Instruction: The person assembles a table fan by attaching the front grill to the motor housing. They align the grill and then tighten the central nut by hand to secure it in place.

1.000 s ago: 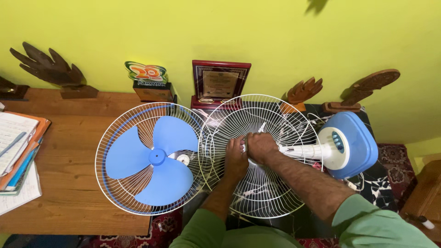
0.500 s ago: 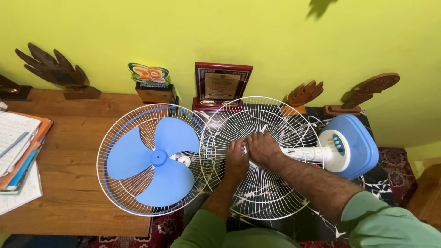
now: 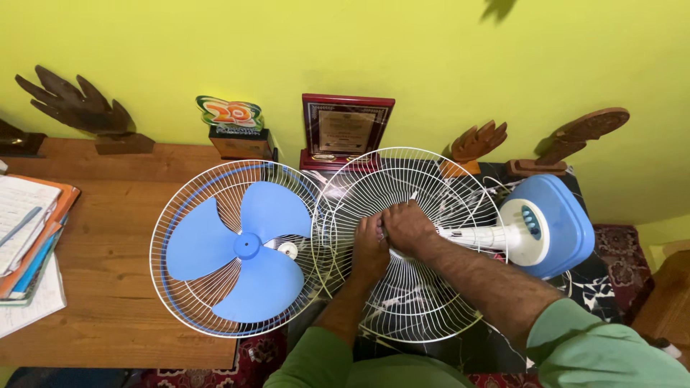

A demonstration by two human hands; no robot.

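Observation:
A white wire fan guard (image 3: 424, 302) lies flat on a dark marble-patterned table, attached to a fan with a white neck and a blue base (image 3: 557, 223) on its side. My left hand (image 3: 369, 248) and my right hand (image 3: 408, 226) are both closed around the hub at the guard's centre, side by side; the hub itself is hidden under them. To the left, a second wire guard with a blue rim (image 3: 187, 287) lies on a wooden desk with a blue three-blade propeller (image 3: 244, 248) resting in it.
Wooden hand-shaped trophies (image 3: 75, 104), a colourful award (image 3: 233, 126) and a framed plaque (image 3: 346, 129) stand along the yellow-green wall. Books and papers (image 3: 25, 244) are stacked at the wooden desk's (image 3: 108, 237) left edge. A patterned red rug (image 3: 618, 248) lies below right.
Both hands stay clamped on the guard's centre; my right hand has shifted slightly around the hub. The view has wobbled a little. Nothing else has moved.

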